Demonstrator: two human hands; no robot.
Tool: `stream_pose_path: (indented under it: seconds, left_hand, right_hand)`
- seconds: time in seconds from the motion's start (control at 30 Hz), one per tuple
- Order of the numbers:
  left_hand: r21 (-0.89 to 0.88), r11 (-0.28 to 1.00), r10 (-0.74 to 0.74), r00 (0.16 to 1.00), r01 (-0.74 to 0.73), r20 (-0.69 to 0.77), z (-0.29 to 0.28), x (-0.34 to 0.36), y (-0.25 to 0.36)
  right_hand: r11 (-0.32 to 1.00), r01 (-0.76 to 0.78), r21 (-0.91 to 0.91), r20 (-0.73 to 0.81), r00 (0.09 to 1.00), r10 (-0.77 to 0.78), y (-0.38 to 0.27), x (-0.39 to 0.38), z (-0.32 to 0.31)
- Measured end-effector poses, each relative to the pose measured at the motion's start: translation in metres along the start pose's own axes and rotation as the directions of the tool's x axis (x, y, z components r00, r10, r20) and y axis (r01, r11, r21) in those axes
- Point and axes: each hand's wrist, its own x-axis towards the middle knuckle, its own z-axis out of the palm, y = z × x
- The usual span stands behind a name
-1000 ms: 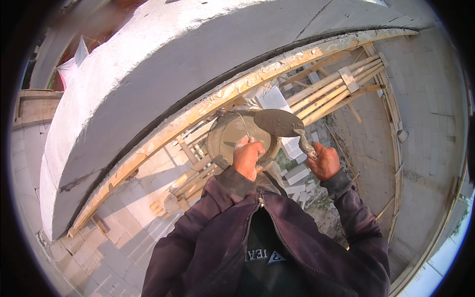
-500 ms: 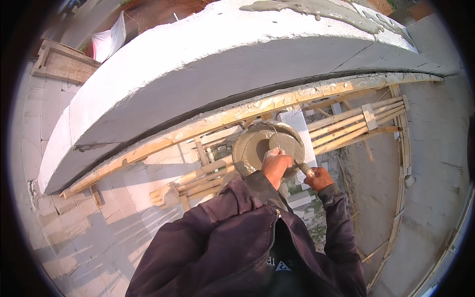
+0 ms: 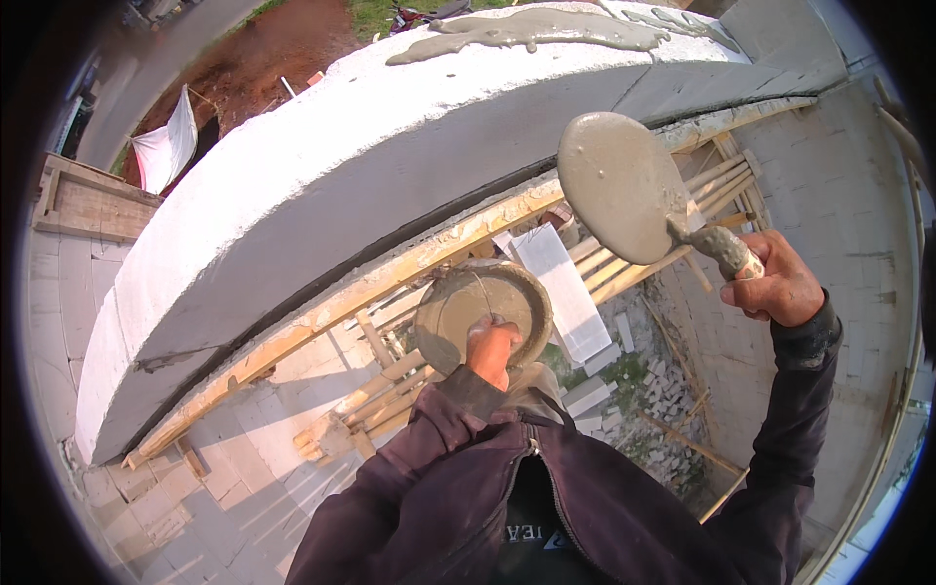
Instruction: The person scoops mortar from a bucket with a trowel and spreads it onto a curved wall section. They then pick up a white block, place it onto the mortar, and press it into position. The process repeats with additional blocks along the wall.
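My right hand (image 3: 780, 280) grips the handle of a rounded trowel (image 3: 624, 187), raised to the right of the wall and loaded with wet grey mortar. The mortar hides most of the blade. Low in the middle, my left hand (image 3: 493, 343) is closed around the thin wire handle of a mortar bucket (image 3: 539, 305), which has grey mix inside. Beyond both hands runs a white block wall (image 3: 292, 166) with a curved top edge. A streak of wet mortar (image 3: 546, 29) lies along the far right part of its top.
A mortar-spattered timber (image 3: 322, 336) follows the wall's near foot. Bundled poles (image 3: 614, 273) form a scaffold below the bucket, with a white block (image 3: 561, 283) beside it. Rubble (image 3: 663, 409) lies far below at the right. A wooden frame (image 3: 97, 200) stands at the left.
My right hand has lifted the trowel from the bucket up and to the right, now carrying mortar. My left hand stays on the bucket's handle. The view has shifted.
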Motion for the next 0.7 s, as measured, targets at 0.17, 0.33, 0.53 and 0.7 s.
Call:
stream_pose_path:
  seconds: [0.17, 0.33, 0.53, 0.7]
  left_hand:
    - [-0.105, 0.992, -0.072, 0.995, 0.064, -0.075, -0.015, -0.001, -0.006]
    - [-0.015, 1.000, -0.022, 0.991, 0.020, -0.129, -0.030, 0.007, -0.016]
    - [-0.156, 0.988, -0.024, 0.990, 0.001, -0.142, -0.039, 0.003, -0.018]
    - [-0.138, 0.990, -0.061, 0.984, 0.038, -0.165, -0.042, 0.004, -0.016]
  right_hand:
    - [0.702, 0.496, -0.512, -0.294, 0.666, -0.685, -0.078, 0.037, 0.001]
    - [0.338, 0.438, -0.833, -0.162, 0.391, -0.906, -0.107, 0.072, 0.029]
    - [0.128, 0.451, -0.883, 0.020, 0.309, -0.951, -0.136, 0.082, 0.062]
    - [0.181, 0.463, -0.868, -0.070, 0.248, -0.966, -0.139, 0.098, 0.082]
